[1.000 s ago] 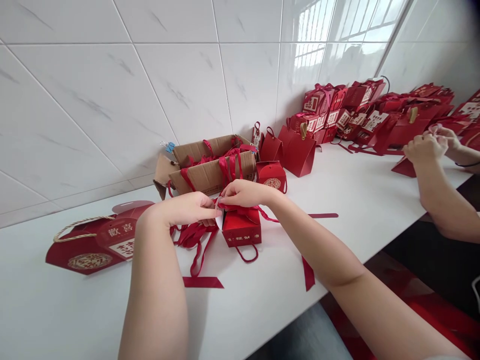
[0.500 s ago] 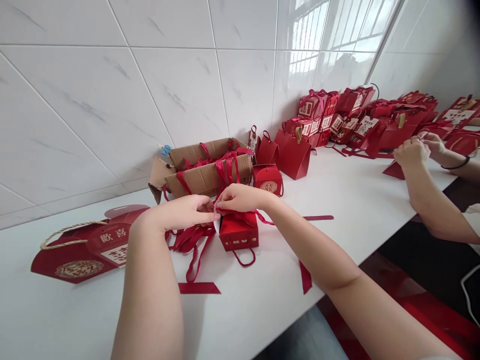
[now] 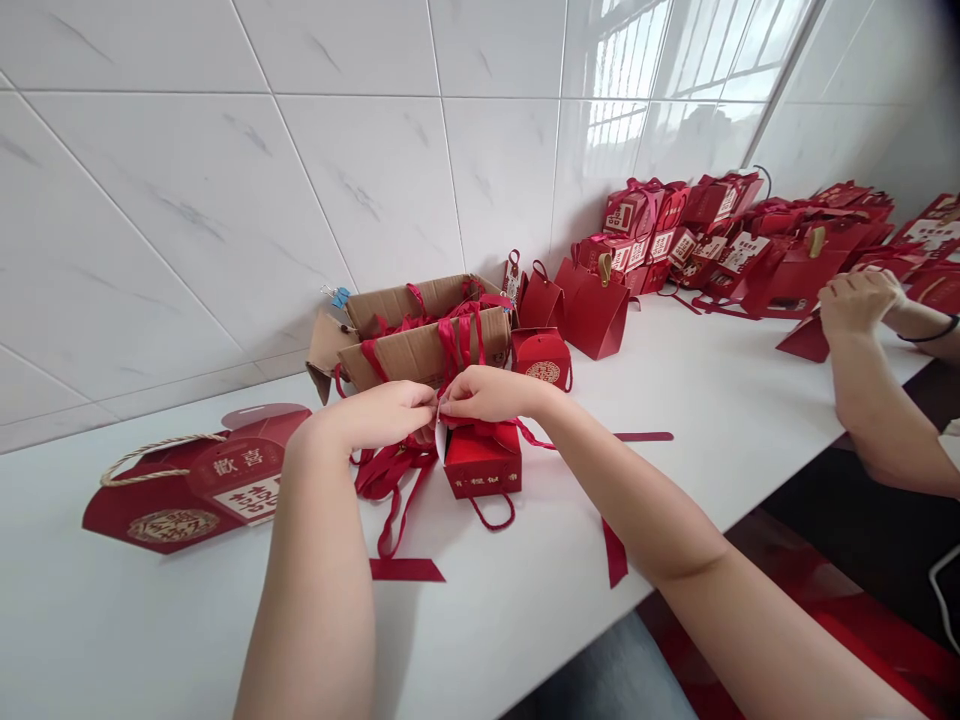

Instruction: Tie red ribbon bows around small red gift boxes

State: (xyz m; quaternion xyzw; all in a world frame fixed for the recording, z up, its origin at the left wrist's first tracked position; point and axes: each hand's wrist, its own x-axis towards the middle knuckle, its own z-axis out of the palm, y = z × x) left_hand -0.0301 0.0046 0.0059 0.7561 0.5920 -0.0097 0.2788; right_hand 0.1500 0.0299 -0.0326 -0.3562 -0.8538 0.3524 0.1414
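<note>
A small red gift box (image 3: 484, 468) with gold lettering stands on the white table, a twisted red cord loop hanging from its front. My left hand (image 3: 409, 408) is closed at the box's left upper edge, pinching the side flap (image 3: 441, 440), whose pale inner face shows. From above, my right hand (image 3: 480, 393) pinches at the box top, where red ribbon (image 3: 531, 434) comes out from under it to the right. The fingertips meet closely, so the exact grip is partly hidden. More red ribbon (image 3: 394, 478) lies in loops beside the box, under my left hand.
Behind my hands stands a cardboard box (image 3: 390, 360) of red ribbon. Left lies a larger red gift box (image 3: 180, 490) with a rope handle. Red bags (image 3: 596, 310) and piled gift boxes (image 3: 637, 225) line the wall. A co-worker's hands (image 3: 859, 300) are at the right.
My left fingers have drawn closer together and nearer to my right hand at the flap. The view has shifted slightly; the small box stays in place. The co-worker's hands have come together.
</note>
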